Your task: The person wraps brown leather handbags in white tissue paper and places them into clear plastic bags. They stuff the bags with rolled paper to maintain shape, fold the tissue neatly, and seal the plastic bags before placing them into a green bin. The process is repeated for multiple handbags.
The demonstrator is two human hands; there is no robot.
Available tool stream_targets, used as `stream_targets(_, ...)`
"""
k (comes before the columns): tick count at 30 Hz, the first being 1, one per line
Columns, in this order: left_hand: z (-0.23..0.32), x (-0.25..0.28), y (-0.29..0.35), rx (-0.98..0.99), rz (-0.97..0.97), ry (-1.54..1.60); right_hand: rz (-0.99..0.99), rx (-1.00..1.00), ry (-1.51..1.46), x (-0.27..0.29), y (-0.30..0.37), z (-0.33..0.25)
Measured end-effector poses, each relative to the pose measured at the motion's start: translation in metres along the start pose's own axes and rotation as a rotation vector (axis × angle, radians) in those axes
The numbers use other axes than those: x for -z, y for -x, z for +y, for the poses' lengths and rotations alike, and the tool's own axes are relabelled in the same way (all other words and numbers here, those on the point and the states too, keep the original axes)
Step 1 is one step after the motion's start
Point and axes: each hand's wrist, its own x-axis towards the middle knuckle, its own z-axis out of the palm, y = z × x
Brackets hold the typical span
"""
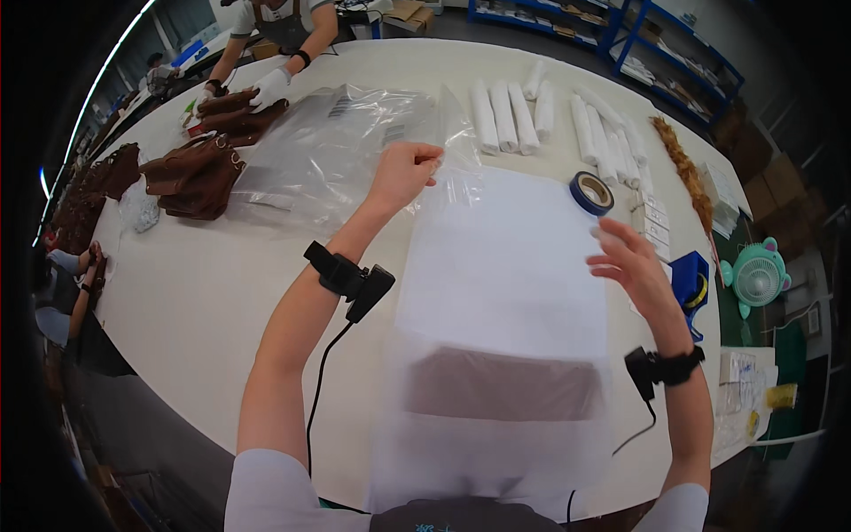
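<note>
At two o'clock sits one blue tape roll (578,196); toward five, one white sheet (505,262); at eleven, clear plastic (310,146). Over the plastic's edge curls the left hand (404,177), hold unclear; the right hand (636,270), half-open, is empty.

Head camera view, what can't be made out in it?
In the head view:
Left hand: its curled fingers hide whether it pinches the clear plastic.
Brown panel: blurred; white sheeting hides its full extent.
Far co-worker: head cut off by upper edge.
Blue shelves: contents too small to identify.

A green fan (758,277) (with small rounded ears) stands at right; blue shelves (696,43) stand farther back.
</note>
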Motion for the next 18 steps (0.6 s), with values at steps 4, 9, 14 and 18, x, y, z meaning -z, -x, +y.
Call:
stream_targets(4,0.023,-0.058,0.030,0.055,-0.146,-0.031,-0.134,-0.112,-0.131,-0.064,-0.065,0.028)
stream_targets(9,0.014,-0.078,0.051,-0.144,-0.170,-0.246,-0.039,-0.129,0.265,-0.082,-0.071,0.052)
stream_targets(14,-0.050,-0.067,0.054,-0.292,-0.078,-0.755,0.017,-0.158,0.246,-0.048,-0.051,0.053)
stream_targets(18,-0.068,-0.001,0.065,0.168,-0.108,-0.816,0.282,-0.276,0.456,0.092,-0.031,0.087)
